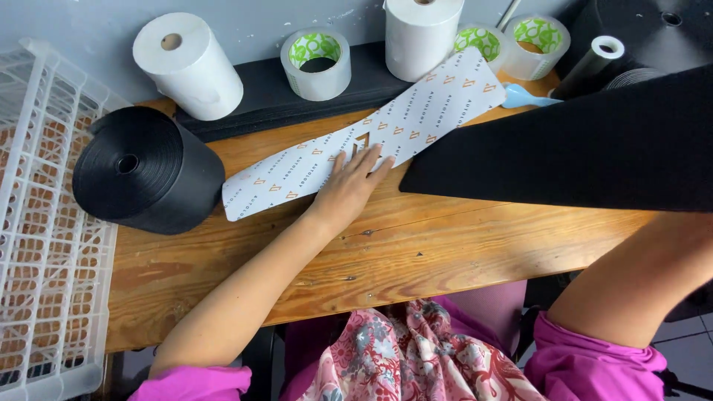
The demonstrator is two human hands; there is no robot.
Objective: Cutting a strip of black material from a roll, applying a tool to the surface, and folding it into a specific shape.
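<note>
Left hand (350, 186) spread flat on printed white card (364, 134), right hand hidden behind black sheet (579, 145), state unclear

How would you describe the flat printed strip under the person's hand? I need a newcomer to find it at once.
On the wooden bench, between the big black roll at the left and the white roll at the back, lies a long white strip, slanting. The left hand rests flat on it. Alone among the rolls, it lies flat and bears small orange marks.
</note>
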